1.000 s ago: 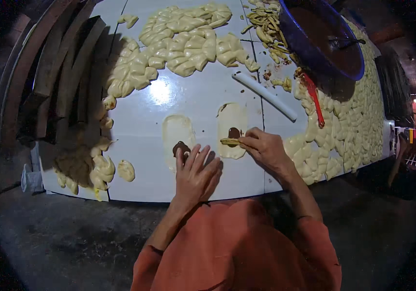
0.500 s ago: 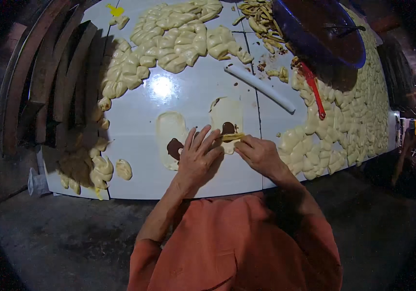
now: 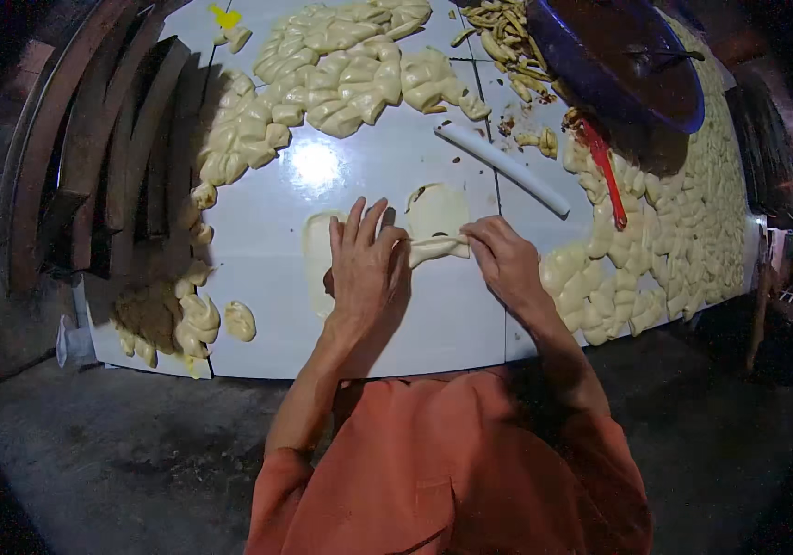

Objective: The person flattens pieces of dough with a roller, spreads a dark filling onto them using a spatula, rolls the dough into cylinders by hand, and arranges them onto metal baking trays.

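A flattened sheet of pale dough (image 3: 438, 209) lies on the white table in front of me, its near edge folded up over the filling. Only a small dark brown patch shows above the fold. My left hand (image 3: 365, 264) pinches the fold's left end between thumb and forefinger, the other fingers stretched forward. At the right end, my right hand (image 3: 505, 263) grips the dough with its fingertips. A second dough sheet (image 3: 317, 248) lies to the left, partly under my left hand, which hides most of its brown filling. Beyond the sheets rests a white rolling rod (image 3: 503, 171).
Many dough pieces (image 3: 346, 79) spread along the far side, and more dough pieces (image 3: 693, 245) cover the right. A blue bowl (image 3: 690, 127) of brown filling stands far right, beside banana strips (image 3: 510, 42) and a red spatula (image 3: 611, 180). Dark curved boards (image 3: 91, 139) stand left.
The near edge of the right dough sheet has been lifted and folded over the yellowish strip and brown filling. My right hand has moved slightly right and farther from my body.
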Demonstrator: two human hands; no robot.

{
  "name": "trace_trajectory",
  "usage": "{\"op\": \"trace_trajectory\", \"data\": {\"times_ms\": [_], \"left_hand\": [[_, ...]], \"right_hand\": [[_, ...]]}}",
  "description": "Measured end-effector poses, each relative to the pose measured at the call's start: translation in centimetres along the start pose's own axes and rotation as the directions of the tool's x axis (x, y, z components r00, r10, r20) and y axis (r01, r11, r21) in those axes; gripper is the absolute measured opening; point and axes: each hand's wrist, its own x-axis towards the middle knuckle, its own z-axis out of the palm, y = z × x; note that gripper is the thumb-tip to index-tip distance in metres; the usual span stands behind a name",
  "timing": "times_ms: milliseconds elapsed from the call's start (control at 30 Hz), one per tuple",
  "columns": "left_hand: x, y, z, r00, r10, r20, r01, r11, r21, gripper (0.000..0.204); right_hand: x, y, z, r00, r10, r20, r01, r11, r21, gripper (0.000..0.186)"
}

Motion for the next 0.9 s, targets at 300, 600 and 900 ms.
{"op": "trace_trajectory", "data": {"times_ms": [300,600,900], "left_hand": [[-0.1,0.6,-0.9,0.98,0.163,0.114,-0.149,0.981,-0.121,0.028],[2.1,0.5,-1.7,0.97,0.141,0.196,-0.105,0.977,-0.185,0.02],[1.7,-0.4,-2.1,0.971,0.215,0.103,-0.189,0.956,-0.223,0.019]], "right_hand": [[0.4,-0.1,-1.2,0.956,-0.266,0.123,0.285,0.941,-0.181,0.034],[1.2,0.5,-1.5,0.941,-0.184,0.284,0.222,0.969,-0.106,0.019],[0.3,0.9,-0.2,0.993,-0.121,-0.01,0.119,0.987,-0.109,0.026]]}}
